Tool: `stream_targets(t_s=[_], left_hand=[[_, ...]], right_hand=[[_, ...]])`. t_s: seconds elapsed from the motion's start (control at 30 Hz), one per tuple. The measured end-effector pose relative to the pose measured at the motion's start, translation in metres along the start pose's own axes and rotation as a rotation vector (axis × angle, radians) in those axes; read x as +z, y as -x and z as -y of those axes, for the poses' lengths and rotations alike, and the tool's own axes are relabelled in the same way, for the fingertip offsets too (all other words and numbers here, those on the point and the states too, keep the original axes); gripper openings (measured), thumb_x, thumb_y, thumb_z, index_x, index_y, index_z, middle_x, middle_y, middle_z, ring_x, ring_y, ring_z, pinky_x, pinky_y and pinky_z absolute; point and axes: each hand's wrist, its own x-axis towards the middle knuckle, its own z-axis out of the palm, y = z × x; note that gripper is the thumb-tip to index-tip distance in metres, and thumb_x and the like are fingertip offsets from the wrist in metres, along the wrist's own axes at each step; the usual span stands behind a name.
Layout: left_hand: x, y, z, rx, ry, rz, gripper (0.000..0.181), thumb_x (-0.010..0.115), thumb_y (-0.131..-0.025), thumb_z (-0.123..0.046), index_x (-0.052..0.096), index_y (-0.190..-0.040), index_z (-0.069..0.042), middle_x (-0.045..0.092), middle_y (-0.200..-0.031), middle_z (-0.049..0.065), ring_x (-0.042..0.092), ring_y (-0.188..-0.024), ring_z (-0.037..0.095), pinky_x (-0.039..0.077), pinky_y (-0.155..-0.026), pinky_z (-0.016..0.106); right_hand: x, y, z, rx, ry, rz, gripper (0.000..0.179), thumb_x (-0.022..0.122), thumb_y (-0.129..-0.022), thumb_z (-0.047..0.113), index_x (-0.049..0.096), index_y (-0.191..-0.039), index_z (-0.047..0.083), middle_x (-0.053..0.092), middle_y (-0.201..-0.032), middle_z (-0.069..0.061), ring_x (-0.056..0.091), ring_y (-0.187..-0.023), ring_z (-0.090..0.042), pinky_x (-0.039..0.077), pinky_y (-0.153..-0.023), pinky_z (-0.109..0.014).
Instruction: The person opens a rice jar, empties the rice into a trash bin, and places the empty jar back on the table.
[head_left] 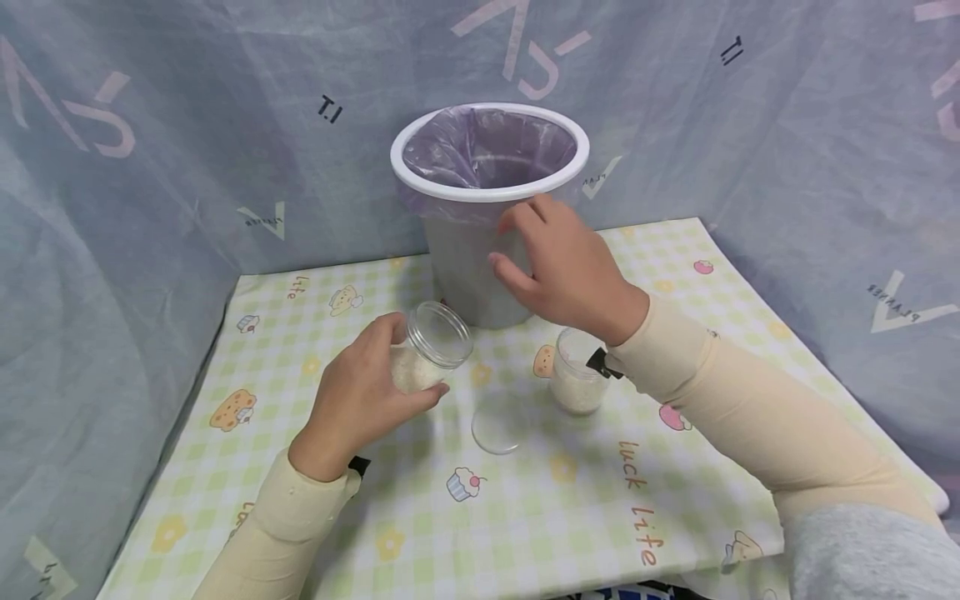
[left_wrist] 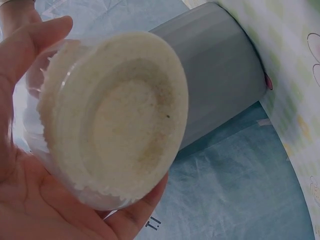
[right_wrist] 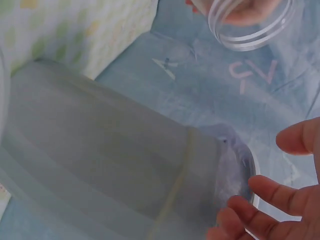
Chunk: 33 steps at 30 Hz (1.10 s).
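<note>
My left hand (head_left: 356,392) grips a clear jar (left_wrist: 125,120) part filled with white grains, its mouth tilted to the right. The jar's base faces the camera in the left wrist view. In front of the bin's rim hovers my right hand (head_left: 566,267), fingers loosely bent and nothing between them. Below the right wrist, a second clear jar (head_left: 577,392) of white grains stands upright on the table, partly covered by the sleeve. A clear round lid (head_left: 497,433) lies between the two jars.
A grey bin (head_left: 472,275) with a white rim (head_left: 480,194) and a purple plastic liner (head_left: 442,154) stands at the back of the table. The checked tablecloth (head_left: 337,517) covers the table. Blue-grey fabric (head_left: 187,167) hangs behind and at both sides.
</note>
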Motion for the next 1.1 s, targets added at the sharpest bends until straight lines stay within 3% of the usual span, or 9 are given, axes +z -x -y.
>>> stream_targets(t_s=[0.57,0.73,0.87,1.1], left_hand=[[0.000,-0.002,0.000,0.033,-0.007,-0.015,0.088,0.090,-0.066,-0.053,0.054,-0.133,-0.010,0.067,-0.115,0.005,0.066,-0.085,0.022,0.054,-0.067,0.042],[-0.001,-0.002,-0.001,0.019,-0.006,-0.010,0.088,0.090,-0.066,-0.053,0.053,-0.133,-0.010,0.067,-0.115,0.004,0.066,-0.086,0.022,0.055,-0.068,0.043],[-0.002,-0.002,-0.002,0.021,-0.007,-0.008,0.088,0.090,-0.066,-0.052,0.053,-0.133,-0.010,0.067,-0.114,0.004,0.065,-0.084,0.022,0.054,-0.067,0.043],[-0.004,-0.003,-0.002,0.029,-0.016,-0.012,0.087,0.091,-0.066,-0.052,0.053,-0.132,-0.010,0.066,-0.113,0.004,0.064,-0.081,0.022,0.053,-0.064,0.041]], right_hand=[[-0.015,-0.026,-0.014,0.090,0.049,-0.067,0.030,0.061,-0.096,0.030,0.062,-0.110,0.004,0.049,-0.099,-0.013,0.046,-0.085,-0.034,0.042,-0.078,-0.046],[-0.021,-0.040,-0.021,0.189,0.085,-0.032,0.032,0.056,-0.098,0.033,0.064,-0.111,0.004,0.052,-0.111,-0.017,0.043,-0.099,-0.038,0.040,-0.080,-0.046],[-0.024,-0.055,-0.033,0.280,0.106,0.013,0.039,0.053,-0.100,0.039,0.064,-0.117,0.005,0.051,-0.125,-0.020,0.040,-0.114,-0.040,0.034,-0.094,-0.047],[-0.028,-0.080,-0.051,0.404,0.161,0.094,0.052,0.057,-0.092,0.042,0.057,-0.131,0.008,0.040,-0.144,-0.022,0.035,-0.130,-0.044,0.036,-0.104,-0.051]])
